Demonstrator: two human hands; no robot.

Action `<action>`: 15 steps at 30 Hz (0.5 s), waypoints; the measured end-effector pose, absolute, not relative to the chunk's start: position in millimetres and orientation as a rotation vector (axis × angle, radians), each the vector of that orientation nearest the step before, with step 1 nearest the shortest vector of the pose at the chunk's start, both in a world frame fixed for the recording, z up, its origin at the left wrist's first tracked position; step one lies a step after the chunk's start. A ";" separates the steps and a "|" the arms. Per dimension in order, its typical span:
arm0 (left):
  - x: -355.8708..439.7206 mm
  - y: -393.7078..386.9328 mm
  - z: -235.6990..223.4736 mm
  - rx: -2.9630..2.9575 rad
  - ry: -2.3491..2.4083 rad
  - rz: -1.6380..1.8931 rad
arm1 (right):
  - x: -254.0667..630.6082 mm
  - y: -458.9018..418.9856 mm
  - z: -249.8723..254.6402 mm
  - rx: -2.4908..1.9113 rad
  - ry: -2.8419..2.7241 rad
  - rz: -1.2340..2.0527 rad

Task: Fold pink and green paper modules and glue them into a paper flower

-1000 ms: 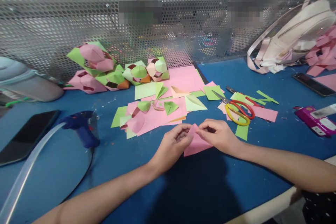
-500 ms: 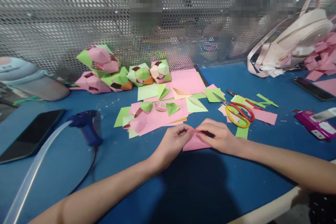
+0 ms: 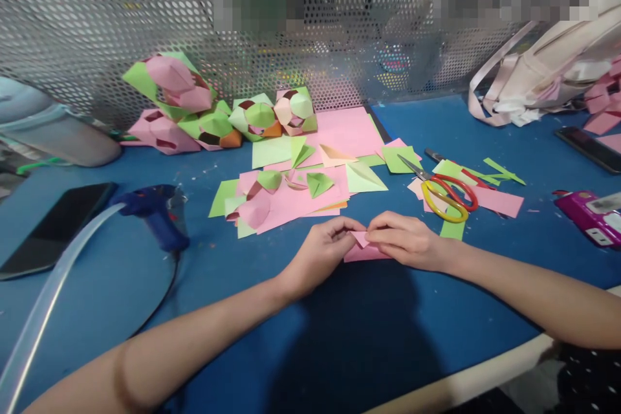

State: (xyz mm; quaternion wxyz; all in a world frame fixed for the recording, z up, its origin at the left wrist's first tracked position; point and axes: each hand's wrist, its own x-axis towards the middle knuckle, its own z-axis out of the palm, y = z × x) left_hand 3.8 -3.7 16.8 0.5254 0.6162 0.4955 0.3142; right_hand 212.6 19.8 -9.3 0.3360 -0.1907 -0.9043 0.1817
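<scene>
Between my two hands lies a piece of pink paper [image 3: 366, 252] on the blue table, its upper edge turned down into a small pointed flap. My left hand [image 3: 330, 246] pinches the paper's left side between thumb and fingers. On the right side my right hand [image 3: 405, 240] presses and grips it, fingertips near the flap. Part of the paper is hidden beneath the fingers. Just beyond are loose pink sheets [image 3: 291, 204] with folded green and pink pieces on them. Scissors [image 3: 444, 193] with red and yellow handles rest past my right hand.
A blue glue gun [image 3: 158, 210] with a clear glue stick stands left, beside a dark phone [image 3: 55, 223]. Folded paper balls [image 3: 208, 119] line the perforated metal screen [image 3: 339, 58]. A purple device [image 3: 589, 217], another phone [image 3: 592, 149] and a pale backpack [image 3: 557, 58] are at right.
The paper's top edge, pinched up between my fingertips before, now shows as a small triangular flap folded toward me. The camera view has shifted slightly, tilting lower.
</scene>
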 end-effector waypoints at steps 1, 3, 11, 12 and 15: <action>4.0 -3.9 17.3 1.477 1.195 0.744 | 213.5 20.6 -9.7 -0.481 -2.365 0.468; 4.4 -4.5 18.5 1.479 1.212 0.737 | 215.4 22.0 -10.5 -0.445 -2.400 0.455; 5.0 -5.7 19.5 1.440 1.194 0.740 | 217.4 20.6 -14.7 -0.525 -2.529 0.254; 4.8 -5.7 19.3 1.441 1.193 0.735 | 217.2 20.1 -14.7 -0.531 -2.544 0.228; 4.2 -5.9 18.7 1.423 1.173 0.725 | 216.9 19.5 -12.2 -0.527 -2.572 0.213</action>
